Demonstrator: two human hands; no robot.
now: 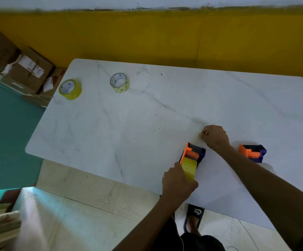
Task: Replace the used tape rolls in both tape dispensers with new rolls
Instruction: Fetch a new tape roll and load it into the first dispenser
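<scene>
An orange and dark blue tape dispenser (194, 153) with a yellow roll (189, 167) in it lies near the table's front edge. My left hand (178, 183) grips the dispenser at the roll end. Just beyond the dispenser's far end, my right hand (215, 135) has its fingers pinched together; any tape between them is too faint to make out. A second orange and blue dispenser (253, 153) lies to the right, partly hidden behind my right forearm. Two more yellow rolls stand at the far left of the table: a thicker one (70, 89) and a thinner one (120, 82).
The white marble-patterned table (129, 124) meets a yellow wall (147, 38) at its far side. Cardboard boxes (27, 71) are stacked on the floor to the left. A sandalled foot (193, 218) stands under the table's front edge on the tiled floor.
</scene>
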